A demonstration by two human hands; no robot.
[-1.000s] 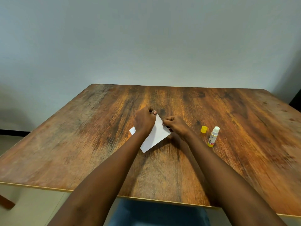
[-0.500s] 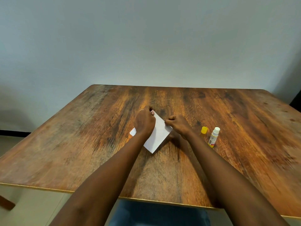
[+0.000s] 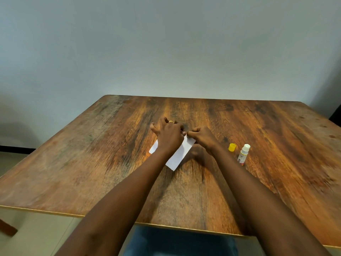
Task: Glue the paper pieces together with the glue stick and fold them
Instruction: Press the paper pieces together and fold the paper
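A folded white paper (image 3: 180,154) lies near the middle of the wooden table (image 3: 92,163). My left hand (image 3: 168,135) covers its left part, fingers curled at the far edge, and a small white corner shows to the left of my wrist. My right hand (image 3: 202,136) pinches the paper's far right corner with curled fingers. The two hands almost meet at that far edge. An uncapped glue stick (image 3: 243,154) stands to the right, with its yellow cap (image 3: 232,147) beside it on the table.
The table's near edge (image 3: 166,226) runs across the bottom of the view, with blue trousers below it. A plain grey wall stands behind the table's far edge. A dark object sits at the far right edge of the view.
The paper has become narrower as its far edge was folded over. Both hands have shifted slightly away from me and closer together at the paper's far edge.
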